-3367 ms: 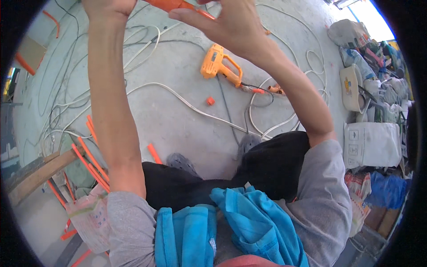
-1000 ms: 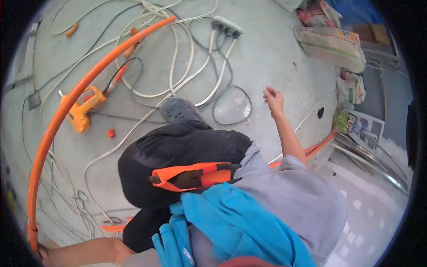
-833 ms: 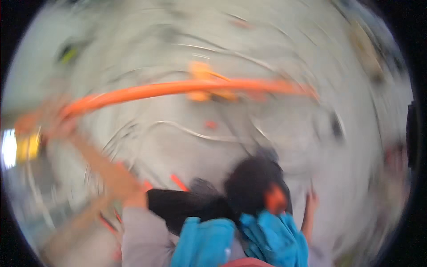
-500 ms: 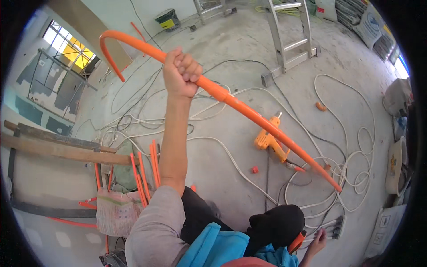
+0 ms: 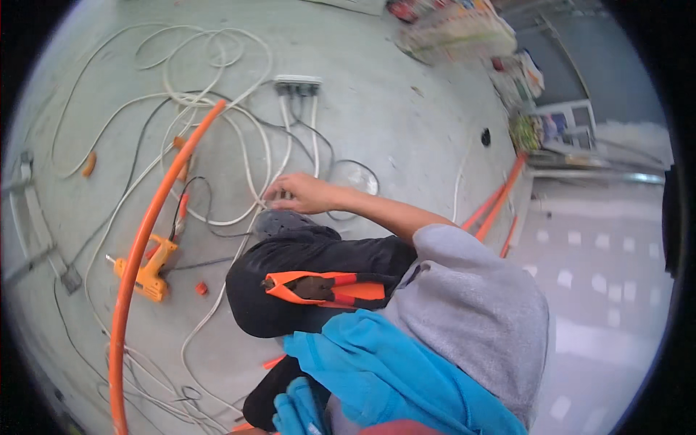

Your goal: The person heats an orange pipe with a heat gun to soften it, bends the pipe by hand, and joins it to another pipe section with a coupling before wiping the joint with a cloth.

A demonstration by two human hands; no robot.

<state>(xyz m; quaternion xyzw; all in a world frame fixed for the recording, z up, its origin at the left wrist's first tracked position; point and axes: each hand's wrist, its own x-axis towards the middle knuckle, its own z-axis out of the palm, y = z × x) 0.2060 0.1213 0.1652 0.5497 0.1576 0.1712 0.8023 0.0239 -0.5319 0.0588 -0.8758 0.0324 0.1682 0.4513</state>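
My right hand [image 5: 303, 194] reaches over the floor just past my grey shoe [image 5: 290, 225]. Its fingers are a little bent and apart, with nothing visible in them, close to the white cables [image 5: 250, 174]. A long orange pipe [image 5: 161, 194] curves down the left side and out of the lower edge; my left hand is outside the picture. Across my black trouser leg lies a pair of pliers [image 5: 313, 288] with red and black handles, in or against an orange holder. Left of my knee rests a yellow pistol-shaped power tool [image 5: 151, 279], partly behind the pipe.
A power strip [image 5: 299, 80] with several plugs lies beyond my hand. Loops of cable cross the floor. A small red piece [image 5: 201, 288] and a short orange offcut [image 5: 89, 164] lie there too. More orange pipes [image 5: 500, 199] lean at right; a ladder [image 5: 36, 217] stands far left.
My view has swung to the right. The left hand that gripped the orange pipe has left the picture. My right arm now stretches across the middle.
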